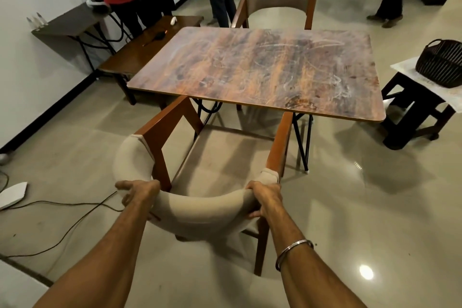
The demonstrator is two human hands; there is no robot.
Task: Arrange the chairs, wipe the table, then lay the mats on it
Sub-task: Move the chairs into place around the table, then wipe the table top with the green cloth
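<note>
A chair [212,165] with a beige padded backrest and orange-brown wooden arms stands at the near side of the table [262,67], its arms' front ends at the table's edge. My left hand [138,191] grips the backrest on its left part. My right hand [265,197] grips the backrest near its right end. The table top is brown and streaked with chalky smears. A second matching chair [277,0] stands at the far side, facing me. No mats or cloth are visible.
A low wooden bench [140,52] adjoins the table's left side. At the right a dark stool [412,107] carries a dark basket [442,62]. Several people stand at the back. A black cable [62,207] runs over the floor at the left.
</note>
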